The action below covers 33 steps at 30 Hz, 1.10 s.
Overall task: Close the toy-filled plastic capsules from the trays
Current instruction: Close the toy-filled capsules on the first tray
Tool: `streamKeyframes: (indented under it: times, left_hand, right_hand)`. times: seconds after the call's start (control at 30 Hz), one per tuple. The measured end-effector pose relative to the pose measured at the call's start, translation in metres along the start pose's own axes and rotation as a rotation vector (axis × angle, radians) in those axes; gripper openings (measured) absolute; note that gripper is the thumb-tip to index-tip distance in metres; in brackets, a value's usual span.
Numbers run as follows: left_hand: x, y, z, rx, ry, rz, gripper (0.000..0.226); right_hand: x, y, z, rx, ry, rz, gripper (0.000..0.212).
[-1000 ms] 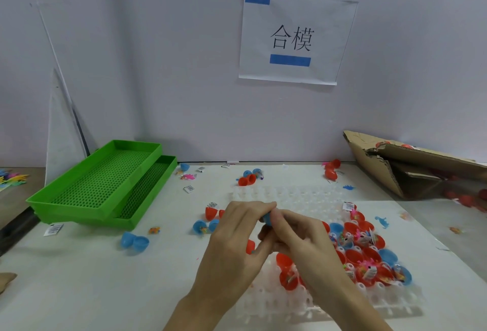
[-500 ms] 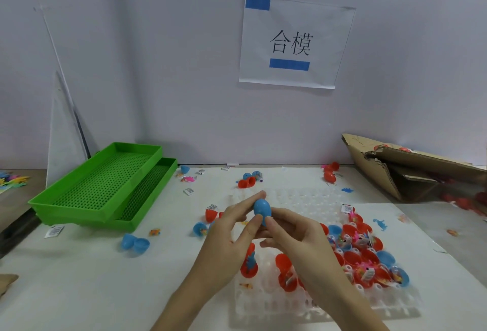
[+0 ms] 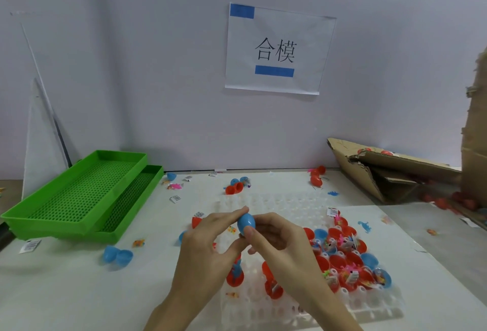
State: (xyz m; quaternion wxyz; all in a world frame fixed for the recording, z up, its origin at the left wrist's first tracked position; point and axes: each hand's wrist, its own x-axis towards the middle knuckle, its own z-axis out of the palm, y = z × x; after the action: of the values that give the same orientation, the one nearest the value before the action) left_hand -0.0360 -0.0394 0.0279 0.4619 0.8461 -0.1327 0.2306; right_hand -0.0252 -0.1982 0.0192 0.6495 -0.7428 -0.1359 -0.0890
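Observation:
A closed blue capsule (image 3: 246, 222) is held above the white plastic tray (image 3: 284, 201). My left hand (image 3: 208, 246) pinches it from the left with fingertips and thumb. My right hand (image 3: 282, 243) pinches it from the right, thumb on its lower end. The tray's right part holds several open red and blue capsule halves (image 3: 345, 259) with small toys inside. Two more open red capsules (image 3: 235, 276) sit in the tray's front rows, partly hidden behind my hands.
Two stacked green trays (image 3: 79, 198) lie at the left. A torn cardboard box (image 3: 395, 172) with red capsules is at the right. Loose capsule halves (image 3: 117, 255), small toys and paper slips are scattered on the white table. A paper sign (image 3: 276, 51) hangs on the wall.
The blue capsule has come out from between my closed fingers and is now held up in plain sight. Both hands have lifted slightly away from the tray.

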Motion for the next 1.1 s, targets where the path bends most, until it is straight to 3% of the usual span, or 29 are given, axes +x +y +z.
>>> streamKeyframes:
  times: [0.17,0.27,0.33,0.43,0.5,0.67,0.83,0.9,1.0,1.1]
  left_hand:
    - [0.001,-0.004,0.007,0.001,0.001,0.007,0.064]
    - [0.004,-0.008,0.008,0.06,-0.063,-0.026,0.092]
    - [0.006,-0.01,0.007,0.066,-0.052,-0.066,0.095]
    - [0.008,-0.014,0.002,0.007,0.048,-0.023,0.066]
    - [0.009,-0.016,0.001,0.021,0.082,-0.012,0.051]
    - [0.011,-0.015,-0.001,0.028,0.075,-0.066,0.039]
    - [0.011,-0.018,-0.001,0.043,0.06,-0.097,0.018]
    - [0.009,-0.02,-0.001,0.049,0.034,-0.091,0.015]
    - [0.008,-0.024,0.0,0.06,-0.011,-0.073,0.018]
    - [0.007,-0.027,0.002,0.053,-0.036,-0.056,0.016]
  right_hand:
    - [0.003,-0.001,-0.006,-0.099,-0.033,-0.025,0.016]
    - [0.014,-0.006,-0.016,-0.191,0.017,-0.041,0.028]
    - [0.035,-0.006,-0.034,-0.184,0.111,-0.005,0.038]
    - [0.085,-0.02,-0.084,0.251,0.222,0.182,0.034]
    - [0.118,-0.034,-0.119,0.44,0.284,0.207,0.034]
    - [0.131,-0.021,-0.136,0.241,0.347,0.295,0.044]
    - [0.085,0.013,-0.107,-0.151,0.329,0.182,0.018]
    - [0.068,0.018,-0.099,-0.361,0.24,0.135,0.017]
    - [0.052,0.017,-0.093,-0.638,-0.035,0.056,0.015]
    - [0.043,0.01,-0.088,-0.704,-0.272,0.051,0.011]
